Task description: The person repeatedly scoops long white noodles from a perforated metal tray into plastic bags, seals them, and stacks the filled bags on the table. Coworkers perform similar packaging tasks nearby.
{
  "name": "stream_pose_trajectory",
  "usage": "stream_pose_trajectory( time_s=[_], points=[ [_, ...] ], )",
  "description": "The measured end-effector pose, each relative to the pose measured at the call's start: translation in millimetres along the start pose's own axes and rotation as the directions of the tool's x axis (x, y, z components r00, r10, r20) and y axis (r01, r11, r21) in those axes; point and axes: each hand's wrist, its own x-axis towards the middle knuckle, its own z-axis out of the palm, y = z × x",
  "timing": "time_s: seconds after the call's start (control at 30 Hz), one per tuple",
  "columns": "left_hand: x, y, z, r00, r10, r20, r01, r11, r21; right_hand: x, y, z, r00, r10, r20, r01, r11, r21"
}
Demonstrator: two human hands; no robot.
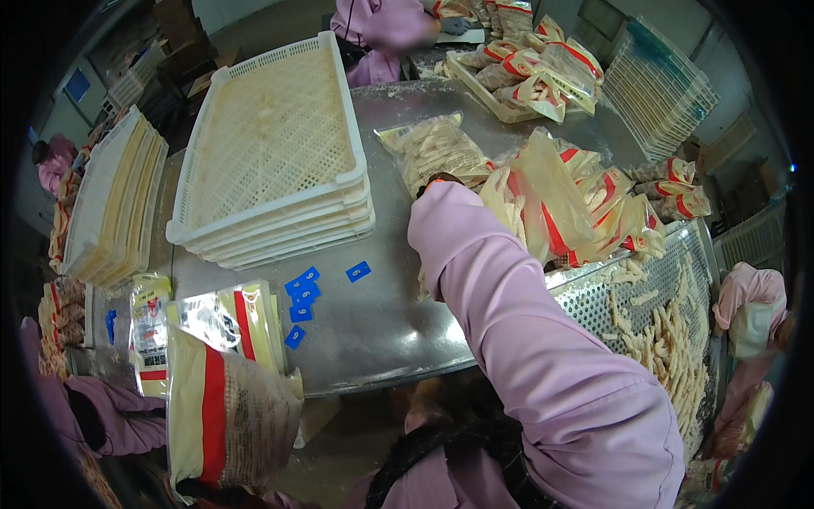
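Note:
At the lower left, a printed plastic bag [213, 407] with a red band and a see-through side stands up in front of the table's edge. My left hand [213, 490], dark-gloved and mostly cut off by the picture's bottom, grips the bag's lower end. My right arm stretches forward over the steel table. Its dark-gloved hand [439, 180] is at a filled bag of pale breaded sticks [439, 153]; the sleeve hides most of the fingers, so their grip cannot be seen. Right of that hand, several open, filled bags [553, 197] lean together.
White plastic trays [270, 210] are stacked at left centre. Blue numbered tags [302, 296] lie near flat packaging bags [149, 331]. Loose sticks [668, 343] fill part of a perforated metal tray [585, 312] at right. Co-workers [381, 38] stand around; a far tray [509, 114] holds filled bags.

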Motion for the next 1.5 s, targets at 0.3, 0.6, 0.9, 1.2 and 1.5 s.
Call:
stream_pose_trajectory(
  time_s=[0.3,0.6,0.9,1.2,1.5],
  points=[
    [80,-13,62,0.432,0.846,0.313,-0.845,0.258,0.469,28,-160,-49,0.791,-0.607,0.075,0.594,0.734,-0.328],
    [32,134,289,0.768,0.621,-0.157,-0.502,0.433,-0.749,-51,-261,-109,0.728,-0.59,0.348,0.653,0.752,-0.089],
    [-242,140,447,0.198,0.385,0.902,0.467,0.771,-0.432,-132,-199,-160,0.742,-0.112,0.66,0.54,0.684,-0.491],
    [-220,137,367,0.109,0.415,0.903,0.848,0.435,-0.303,-317,-185,-248,0.687,-0.483,0.543,0.722,0.365,-0.588],
    [-217,55,143,0.252,0.378,0.891,0.537,0.711,-0.454,-368,29,-416,0.789,-0.442,0.427,0.474,-0.004,-0.881]
  ],
)
